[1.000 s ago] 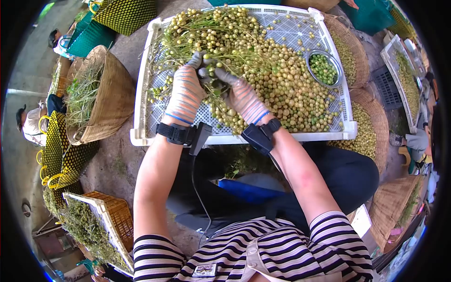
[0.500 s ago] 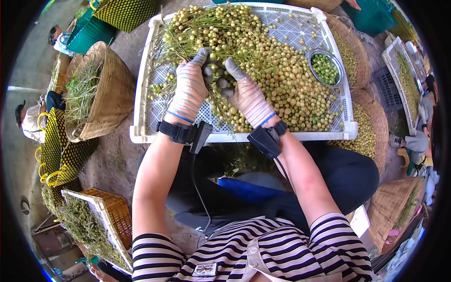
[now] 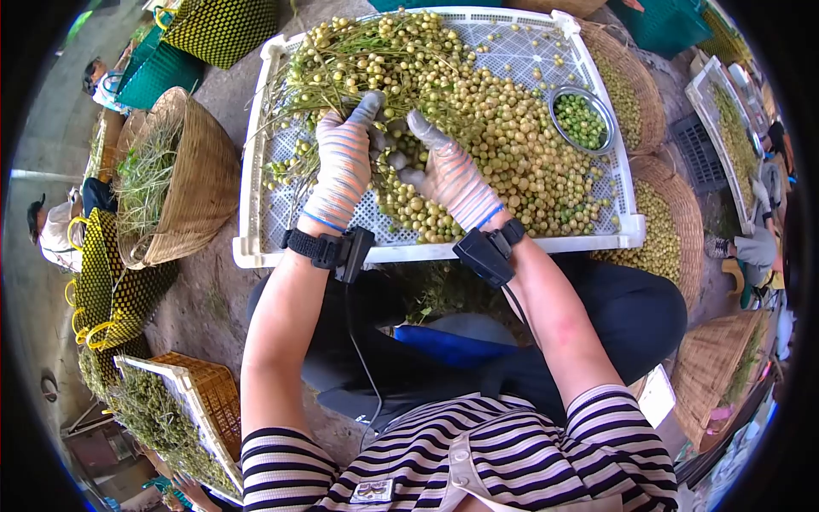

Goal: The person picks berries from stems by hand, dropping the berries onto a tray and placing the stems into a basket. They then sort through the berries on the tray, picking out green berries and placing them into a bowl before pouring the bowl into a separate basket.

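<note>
My left hand (image 3: 343, 162), in a grey-tipped striped glove, is closed around thin stems (image 3: 311, 107) of a bunch of small round fruits. My right hand (image 3: 450, 175), gloved the same way, is beside it with thumb raised and fingers bent inward. A gap shows between that thumb and the fingers, partly hidden among stems and fruits. Both hands are over a white plastic tray (image 3: 426, 252) that rests above my lap. Loose yellow-green fruits (image 3: 529, 154) cover its middle and right. A metal bowl (image 3: 607, 141) of greener fruits sits at the tray's right side.
At the left stand a wicker basket (image 3: 200, 183) of stems and a black-yellow woven bag (image 3: 115, 273). Fruit-filled baskets (image 3: 657, 226) are close on the right. A tray of stems (image 3: 158, 414) lies lower left. Other people (image 3: 64, 226) sit at both sides.
The tray and surroundings have shifted slightly in view. My left hand still grips the stems, and my right hand's fingers have moved a little beside it.
</note>
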